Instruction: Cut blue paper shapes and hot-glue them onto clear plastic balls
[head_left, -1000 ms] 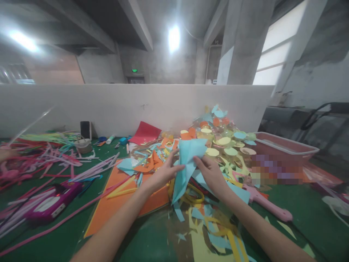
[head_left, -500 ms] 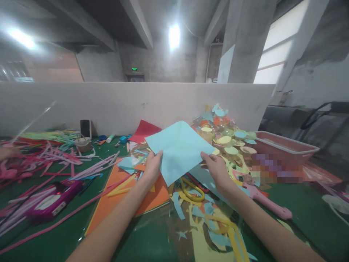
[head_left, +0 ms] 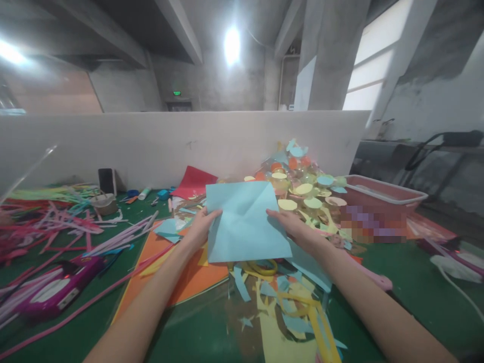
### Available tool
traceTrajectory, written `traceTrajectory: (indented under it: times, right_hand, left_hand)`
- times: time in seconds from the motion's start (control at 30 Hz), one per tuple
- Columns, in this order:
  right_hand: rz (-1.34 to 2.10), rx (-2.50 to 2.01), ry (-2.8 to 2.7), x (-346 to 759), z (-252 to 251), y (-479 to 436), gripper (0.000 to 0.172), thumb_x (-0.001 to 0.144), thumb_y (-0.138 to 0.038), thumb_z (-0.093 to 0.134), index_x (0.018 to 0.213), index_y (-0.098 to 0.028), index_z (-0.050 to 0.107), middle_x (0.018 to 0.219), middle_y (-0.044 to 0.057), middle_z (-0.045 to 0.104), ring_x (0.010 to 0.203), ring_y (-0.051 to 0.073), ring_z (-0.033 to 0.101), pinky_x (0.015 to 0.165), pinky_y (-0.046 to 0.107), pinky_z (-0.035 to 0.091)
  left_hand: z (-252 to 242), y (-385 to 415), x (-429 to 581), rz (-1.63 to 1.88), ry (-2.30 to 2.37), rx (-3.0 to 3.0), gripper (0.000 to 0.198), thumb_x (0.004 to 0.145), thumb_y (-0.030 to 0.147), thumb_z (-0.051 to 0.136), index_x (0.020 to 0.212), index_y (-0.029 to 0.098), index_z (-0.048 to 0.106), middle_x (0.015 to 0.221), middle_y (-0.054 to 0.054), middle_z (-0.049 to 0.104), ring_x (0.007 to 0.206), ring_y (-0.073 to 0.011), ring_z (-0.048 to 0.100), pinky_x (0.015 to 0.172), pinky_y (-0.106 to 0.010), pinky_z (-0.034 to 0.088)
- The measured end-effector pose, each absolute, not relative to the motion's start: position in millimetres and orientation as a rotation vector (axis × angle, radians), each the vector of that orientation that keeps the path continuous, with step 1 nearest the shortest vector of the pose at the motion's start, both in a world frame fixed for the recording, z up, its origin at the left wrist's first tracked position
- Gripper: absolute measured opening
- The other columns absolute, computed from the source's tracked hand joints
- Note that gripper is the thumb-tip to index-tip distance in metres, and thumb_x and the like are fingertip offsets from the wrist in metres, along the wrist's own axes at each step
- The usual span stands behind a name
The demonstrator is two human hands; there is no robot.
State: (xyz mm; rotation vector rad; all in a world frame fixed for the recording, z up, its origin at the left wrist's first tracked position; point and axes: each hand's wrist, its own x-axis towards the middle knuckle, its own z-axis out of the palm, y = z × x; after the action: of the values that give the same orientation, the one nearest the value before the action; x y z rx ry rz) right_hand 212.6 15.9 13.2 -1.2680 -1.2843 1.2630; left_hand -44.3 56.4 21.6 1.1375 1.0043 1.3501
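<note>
Both hands hold up a light blue square sheet of paper with visible fold creases, just above the table. My left hand pinches its left edge, thumb on the front. My right hand grips the right edge, fingers lying across the sheet. Below the sheet lie yellow-handled scissors, an orange sheet and cut scraps of blue and yellow paper.
A pile of coloured paper discs rises behind the sheet. A pink tub stands at the right, a pink-handled tool beside my right forearm. Coloured strips and a magenta device cover the left of the green table. A white wall closes the back.
The folded blue paper has been opened out into a flat square, then turned level and lowered slightly. Both hands moved apart to its side edges.
</note>
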Motion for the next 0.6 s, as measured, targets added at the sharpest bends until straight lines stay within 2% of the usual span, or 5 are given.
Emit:
traceTrajectory:
  times: [0.17, 0.27, 0.4, 0.6]
  right_hand:
    - [1.253, -1.236, -1.277, 213, 16, 12, 0.036, 0.079, -0.046, 0.070, 0.099, -0.016, 0.072, 0.100, 0.010, 0.076, 0.084, 0.027, 0.071, 0.069, 0.034, 0.057]
    - [1.225, -1.216, -1.255, 214, 21, 9, 0.036, 0.079, -0.045, 0.070, 0.102, -0.016, 0.071, 0.099, 0.010, 0.076, 0.084, 0.027, 0.072, 0.067, 0.033, 0.057]
    - [1.234, -1.219, -1.237, 216, 24, 9, 0.036, 0.078, -0.046, 0.071, 0.099, -0.015, 0.072, 0.095, 0.010, 0.077, 0.078, 0.025, 0.072, 0.062, 0.032, 0.056]
    - [1.258, -1.153, -1.238, 216, 15, 17, 0.034, 0.078, -0.043, 0.071, 0.099, -0.017, 0.072, 0.096, 0.008, 0.076, 0.081, 0.023, 0.071, 0.069, 0.031, 0.057]
  left_hand:
    - [21, 55, -42, 1.302, 0.978, 1.207, 0.049, 0.061, 0.035, 0.083, 0.103, 0.018, 0.067, 0.095, -0.008, 0.076, 0.073, -0.0203, 0.070, 0.063, -0.027, 0.054]
    - [17, 57, -43, 1.184, 0.957, 1.235, 0.046, 0.066, 0.036, 0.081, 0.106, 0.017, 0.067, 0.100, -0.010, 0.075, 0.081, -0.0224, 0.072, 0.069, -0.029, 0.056]
    - [15, 59, -46, 1.064, 0.979, 1.219, 0.040, 0.064, 0.030, 0.083, 0.098, 0.015, 0.070, 0.094, -0.012, 0.076, 0.080, -0.0236, 0.072, 0.072, -0.031, 0.057]
    - [22, 58, -47, 1.131, 0.995, 1.185, 0.033, 0.059, 0.025, 0.085, 0.088, 0.014, 0.073, 0.077, -0.009, 0.076, 0.064, -0.0207, 0.070, 0.060, -0.028, 0.056]
